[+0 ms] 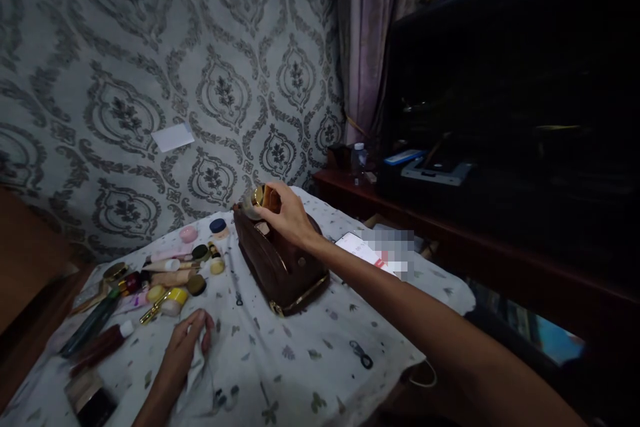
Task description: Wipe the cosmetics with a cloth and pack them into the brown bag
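Observation:
My right hand [289,217] is closed around a perfume bottle [259,197] with a gold collar and an amber part by the fingers. It holds the bottle over the top of a brown leather bag [260,260] with gold-coloured trim. Inside the bag's opening a small pale item [263,229] shows; the rest of the inside is hidden. My left hand [186,340] rests at the near left of the table with curled fingers, gripping white cloth [200,367]. Whether this is a fold of the tablecloth I cannot tell. Cosmetics lie just beyond that hand, including a yellow-labelled bottle [175,297].
Several tubes, jars and bottles spread over the patterned tablecloth [295,373] at left, among them a dark-lidded jar [219,227] and a pink jar [188,234]. A lit phone [365,250] lies right of the bag. A dark wooden desk [345,190] borders the right side.

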`<state>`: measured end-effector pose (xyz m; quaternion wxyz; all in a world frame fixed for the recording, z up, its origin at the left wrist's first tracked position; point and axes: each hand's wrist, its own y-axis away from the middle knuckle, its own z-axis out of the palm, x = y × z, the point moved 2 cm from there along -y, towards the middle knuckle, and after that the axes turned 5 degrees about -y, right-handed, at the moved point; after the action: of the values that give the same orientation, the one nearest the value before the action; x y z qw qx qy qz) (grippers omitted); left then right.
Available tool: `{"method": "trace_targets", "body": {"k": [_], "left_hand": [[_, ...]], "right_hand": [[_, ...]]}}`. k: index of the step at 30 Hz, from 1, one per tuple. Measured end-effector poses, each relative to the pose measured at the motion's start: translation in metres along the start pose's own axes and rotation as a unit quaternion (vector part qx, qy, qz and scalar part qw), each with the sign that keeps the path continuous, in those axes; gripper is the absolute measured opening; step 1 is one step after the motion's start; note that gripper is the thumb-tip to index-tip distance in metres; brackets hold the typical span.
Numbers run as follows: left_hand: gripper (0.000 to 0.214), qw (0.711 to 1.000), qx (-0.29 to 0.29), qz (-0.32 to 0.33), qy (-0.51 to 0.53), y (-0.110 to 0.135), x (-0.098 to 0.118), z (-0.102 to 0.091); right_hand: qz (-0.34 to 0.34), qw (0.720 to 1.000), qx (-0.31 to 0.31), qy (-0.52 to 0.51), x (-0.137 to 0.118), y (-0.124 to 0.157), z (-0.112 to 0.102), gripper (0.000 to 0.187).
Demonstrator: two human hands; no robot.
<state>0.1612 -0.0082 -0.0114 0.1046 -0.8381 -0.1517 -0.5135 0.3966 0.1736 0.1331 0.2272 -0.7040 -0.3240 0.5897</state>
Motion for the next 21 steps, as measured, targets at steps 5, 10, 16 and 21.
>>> {"method": "trace_targets", "body": {"k": [5,10,16,21], "left_hand": [[0.060,1.000,-0.010,-0.008,0.016,0.000,-0.004,0.000],[0.057,0.999,-0.018,-0.023,0.034,-0.001,-0.013,-0.001],[0.057,0.998,-0.022,-0.030,0.041,0.000,-0.010,0.001],[0.057,0.999,-0.015,-0.026,0.028,0.002,-0.006,0.001]], "right_hand": [[0.033,0.997,-0.034,0.053,0.018,0.010,0.003,0.041],[0.024,0.999,-0.023,0.041,0.020,0.020,0.010,0.041],[0.043,0.999,-0.022,0.022,0.022,0.026,0.013,0.044],[0.042,0.998,-0.022,0.028,0.026,0.025,0.011,0.044]]}}
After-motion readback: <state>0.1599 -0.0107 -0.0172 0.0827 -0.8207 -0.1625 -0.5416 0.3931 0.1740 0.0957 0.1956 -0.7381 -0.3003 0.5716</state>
